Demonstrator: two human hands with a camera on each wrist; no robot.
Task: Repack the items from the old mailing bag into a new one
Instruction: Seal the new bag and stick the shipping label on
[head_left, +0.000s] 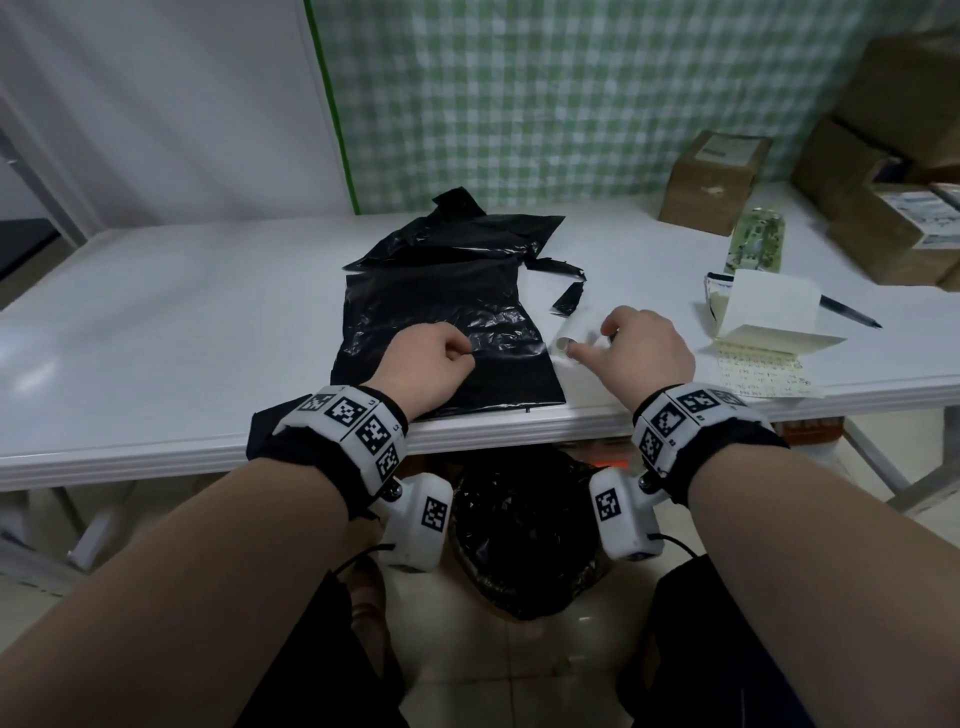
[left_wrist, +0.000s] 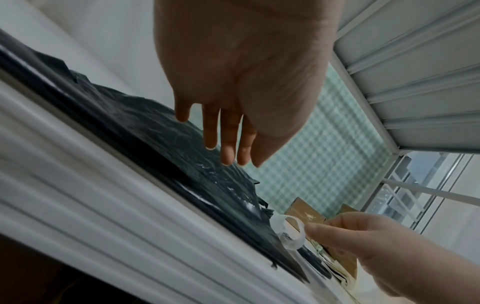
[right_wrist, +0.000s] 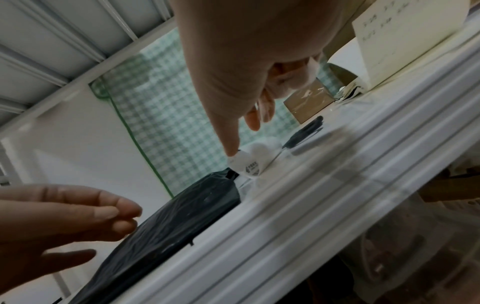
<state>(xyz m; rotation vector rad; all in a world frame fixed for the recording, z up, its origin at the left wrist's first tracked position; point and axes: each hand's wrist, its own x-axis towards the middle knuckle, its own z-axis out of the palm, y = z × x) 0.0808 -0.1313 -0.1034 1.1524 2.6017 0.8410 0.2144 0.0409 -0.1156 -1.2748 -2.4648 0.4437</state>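
Note:
A flat black mailing bag (head_left: 441, 322) (left_wrist: 155, 133) (right_wrist: 182, 216) lies at the front edge of the white table (head_left: 182, 312). Behind it lies a torn, crumpled black bag (head_left: 467, 234). My left hand (head_left: 431, 358) (left_wrist: 233, 82) (right_wrist: 52, 216) hovers just over the flat bag with loosely bent fingers and holds nothing. To the bag's right lies a small white roll (head_left: 571, 335) (left_wrist: 288, 232) (right_wrist: 248, 162) with a printed mark. My right hand (head_left: 649, 348) (left_wrist: 376, 246) (right_wrist: 246, 61) touches the roll's end with its thumb; the other fingers are bent above it, apart from it.
Torn black strips (head_left: 569, 299) lie beyond the roll. At the right are a folded paper pad (head_left: 763, 312), a pen (head_left: 852, 312), a green packet (head_left: 758, 241) and cardboard boxes (head_left: 711, 176). A bin lined with black plastic (head_left: 519, 530) stands under the table edge.

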